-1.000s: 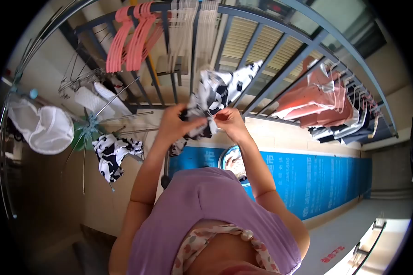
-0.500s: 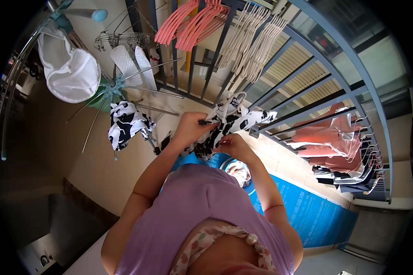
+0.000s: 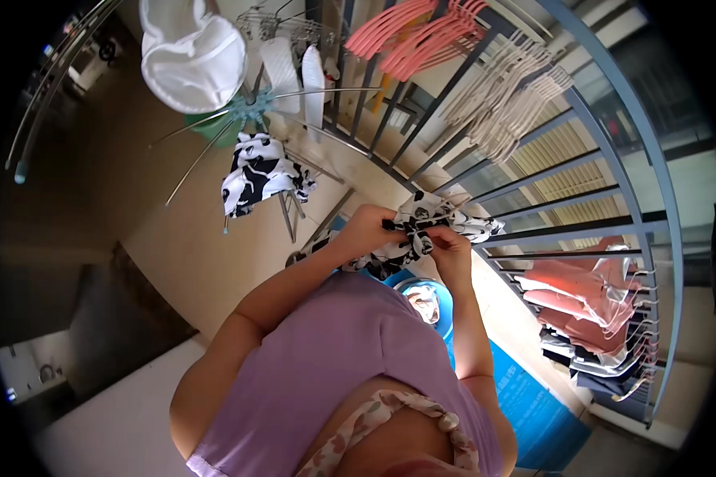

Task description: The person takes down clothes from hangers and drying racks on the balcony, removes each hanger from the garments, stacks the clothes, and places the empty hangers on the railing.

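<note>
Fine work on a black-and-white cloth (image 3: 412, 238), as seen from above. Bunched in front of the chest between two bare hands, with one end trailing left past the left wrist and the other reaching right, toward the railing (image 3: 654, 139); contact with the bars impossible to tell. Left hand (image 3: 370, 230): curled in at the fingers, nearly closed, with a fold of the cloth gripped at the tips. Right hand (image 3: 452, 253): pinched together at thumb and fingertips on the same cloth, just beside the left. Too small to make out: any button, tie or seam beneath the fingertips.

Step in hand, as a judgement: adjusting or fastening a gathered part of the cloth, apparently not yet finished. For the next move, probably calls for a steady hold with the left and a small pull or tuck with the right, keeping the loose ends clear of the blue basin (image 3: 446, 314) below, with crumpled laundry (image 3: 423, 302) inside.

At far left, a spoked rack (image 3: 253, 107) with a second black-and-white cloth (image 3: 258, 176) draped over it, and a white bag (image 3: 199, 63) beside. At far centre, pink hangers (image 3: 433, 60), with pale hangers (image 3: 501, 99) to their right. At right, pink and dark clothes (image 3: 581, 290) on hangers along the railing.
</note>
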A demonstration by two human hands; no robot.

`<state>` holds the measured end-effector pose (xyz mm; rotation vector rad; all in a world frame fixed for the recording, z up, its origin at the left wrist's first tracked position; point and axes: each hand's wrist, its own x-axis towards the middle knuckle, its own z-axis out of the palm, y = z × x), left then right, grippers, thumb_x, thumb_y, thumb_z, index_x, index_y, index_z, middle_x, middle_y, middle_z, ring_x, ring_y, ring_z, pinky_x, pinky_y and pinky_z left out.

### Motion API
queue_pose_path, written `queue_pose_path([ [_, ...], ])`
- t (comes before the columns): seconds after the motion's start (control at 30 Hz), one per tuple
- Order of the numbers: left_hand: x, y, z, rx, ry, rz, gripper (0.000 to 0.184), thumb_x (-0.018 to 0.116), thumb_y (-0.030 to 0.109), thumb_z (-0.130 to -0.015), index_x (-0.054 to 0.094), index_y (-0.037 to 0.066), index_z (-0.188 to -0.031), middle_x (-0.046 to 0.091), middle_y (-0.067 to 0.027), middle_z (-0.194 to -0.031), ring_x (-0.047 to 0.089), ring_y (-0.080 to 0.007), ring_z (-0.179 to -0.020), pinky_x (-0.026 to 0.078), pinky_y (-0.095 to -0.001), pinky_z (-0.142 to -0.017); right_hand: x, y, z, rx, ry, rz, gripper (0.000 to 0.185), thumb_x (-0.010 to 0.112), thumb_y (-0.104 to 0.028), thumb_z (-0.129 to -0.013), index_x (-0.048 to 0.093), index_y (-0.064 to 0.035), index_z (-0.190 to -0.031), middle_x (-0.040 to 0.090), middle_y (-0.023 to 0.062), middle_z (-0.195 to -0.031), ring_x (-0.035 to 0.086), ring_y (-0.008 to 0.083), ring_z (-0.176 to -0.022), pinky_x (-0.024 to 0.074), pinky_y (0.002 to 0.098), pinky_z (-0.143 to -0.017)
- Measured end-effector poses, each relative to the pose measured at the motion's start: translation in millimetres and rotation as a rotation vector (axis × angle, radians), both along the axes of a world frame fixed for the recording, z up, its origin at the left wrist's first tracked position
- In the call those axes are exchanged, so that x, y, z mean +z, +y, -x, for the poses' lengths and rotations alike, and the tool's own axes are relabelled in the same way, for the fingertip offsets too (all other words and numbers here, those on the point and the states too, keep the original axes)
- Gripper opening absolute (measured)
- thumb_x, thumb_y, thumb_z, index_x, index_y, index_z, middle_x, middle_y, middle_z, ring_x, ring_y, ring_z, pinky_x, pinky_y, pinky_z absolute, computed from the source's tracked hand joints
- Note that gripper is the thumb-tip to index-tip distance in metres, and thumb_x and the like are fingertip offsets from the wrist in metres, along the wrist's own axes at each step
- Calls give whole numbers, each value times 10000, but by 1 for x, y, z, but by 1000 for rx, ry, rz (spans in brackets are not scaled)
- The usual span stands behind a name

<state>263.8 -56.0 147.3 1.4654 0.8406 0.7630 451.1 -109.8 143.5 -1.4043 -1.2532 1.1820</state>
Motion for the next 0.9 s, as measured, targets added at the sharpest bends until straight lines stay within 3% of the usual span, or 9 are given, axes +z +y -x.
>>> queue_pose_path([
  [0.1, -5, 2, 3, -31, 50, -33, 194, 663, 70, -661, 626, -18, -830, 608, -83, -643, 510, -63, -571, 422, -233, -547, 10, 3, 1, 94, 103, 89, 151, 575, 83, -709, 596, 17, -843, 614, 38, -807, 565, 89, -747, 443, 202, -672],
  [0.2, -6, 1, 4, -8, -70, -42, 189, 661, 63, -664, 627, -12, -834, 612, -81, -651, 507, -61, -571, 423, -232, -546, 16, 7, 1, 225, 231, 243, 193, 564, 105, -689, 589, 13, -857, 605, 38, -809, 558, 89, -725, 432, 194, -656],
  [0.3, -11, 5, 10, -17, -72, -47, 184, 660, 56, -664, 628, -7, -834, 615, -81, -658, 506, -57, -580, 423, -234, -546, 1, 11, 1, 200, 417, 274, 226, 543, 121, -684, 584, 17, -881, 605, 36, -809, 551, 85, -719, 429, 195, -647],
  [0.43, -11, 7, 13, 49, -66, -46, 174, 662, 64, -654, 625, -8, -808, 587, -92, -617, 499, -76, -552, 415, -241, -526, 4, 21, 7, 96, -96, 90, 224, 484, 122, -707, 587, 27, -882, 604, 40, -826, 550, 81, -725, 421, 187, -643],
  [0.5, -11, 8, 13, 119, -10, -130, 169, 661, 68, -648, 618, -14, -790, 569, -97, -591, 496, -93, -530, 410, -245, -513, 4, 21, 17, 4, -212, -60, 168, 527, 50, -717, 596, 17, -866, 615, 37, -756, 567, 84, -703, 438, 199, -632],
  [0.53, -19, 9, 14, 144, 74, -92, 161, 655, 69, -643, 606, -21, -767, 555, -108, -580, 495, -120, -505, 403, -255, -496, 6, 21, 22, -40, -247, -76, 149, 556, 19, -710, 600, 12, -852, 616, 44, -737, 572, 88, -686, 444, 208, -618],
  [0.6, -26, 9, 13, 185, 4, -75, 154, 645, 58, -646, 599, -26, -766, 555, -115, -587, 497, -118, -508, 403, -259, -496, 10, 20, 35, -140, -224, -78, 131, 618, -54, -692, 614, 1, -811, 619, 62, -696, 583, 106, -642, 454, 224, -588],
  [0.73, -16, 7, 10, 209, -108, -2, 146, 620, 19, -666, 611, -30, -802, 581, -74, -625, 502, -79, -552, 407, -240, -504, 0, 18, 45, -213, -184, -340, 120, 605, 46, -692, 629, 10, -804, 614, 87, -740, 595, 137, -654, 473, 231, -606],
  [0.9, -5, 5, 10, 144, -20, 5, 157, 611, -1, -691, 625, -21, -846, 591, -34, -641, 502, -51, -578, 405, -216, -506, 14, 16, 42, -152, -321, -337, 149, 611, 62, -682, 618, 26, -827, 607, 63, -756, 581, 124, -700, 478, 236, -659],
])
